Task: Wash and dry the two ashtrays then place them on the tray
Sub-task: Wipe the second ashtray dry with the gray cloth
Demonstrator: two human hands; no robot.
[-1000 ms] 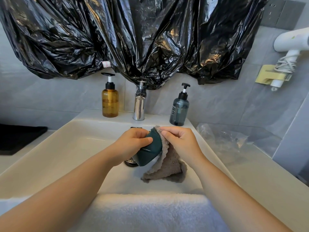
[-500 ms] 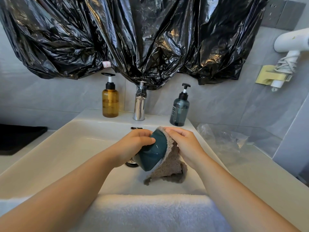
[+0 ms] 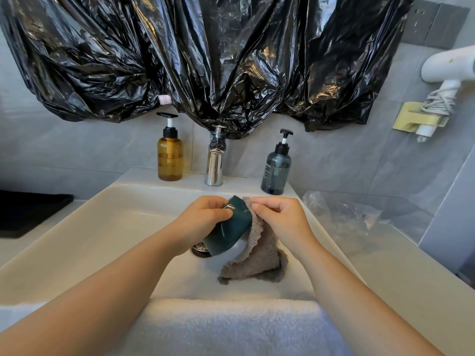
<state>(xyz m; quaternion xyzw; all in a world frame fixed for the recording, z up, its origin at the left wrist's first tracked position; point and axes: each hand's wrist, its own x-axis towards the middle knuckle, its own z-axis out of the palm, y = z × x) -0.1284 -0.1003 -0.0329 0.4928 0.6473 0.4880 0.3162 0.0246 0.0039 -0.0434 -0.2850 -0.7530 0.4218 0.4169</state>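
A person's two bare hands work over a white washbasin [image 3: 108, 227], seen from above. The left hand [image 3: 203, 220] has its fingers and thumb curled round a dark green ashtray [image 3: 228, 228], held tilted on its side above the bowl of the basin, just over the metal drain [image 3: 200, 250]. The right hand [image 3: 279, 219] pinches a grey cloth [image 3: 257, 258] with curled fingers and presses it against the right edge of the ashtray; the rest of the cloth hangs down below both hands, its lower edge close to the basin floor, though whether it touches cannot be told. A white towel [image 3: 231, 327] lies folded over the near rim of the basin, between the forearms. On the ledge at the back stand an amber pump bottle [image 3: 170, 160] to the left of a chrome tap [image 3: 214, 164] and a dark blue pump bottle [image 3: 276, 173] to its right. A crumpled black plastic sheet [image 3: 205, 55] hangs across the wall above, its lowest fold reaching the top of the tap. A clear plastic bag [image 3: 341, 214] lies on the counter to the right, and a white hair dryer [image 3: 447, 70] hangs in a yellow wall holder [image 3: 411, 120].
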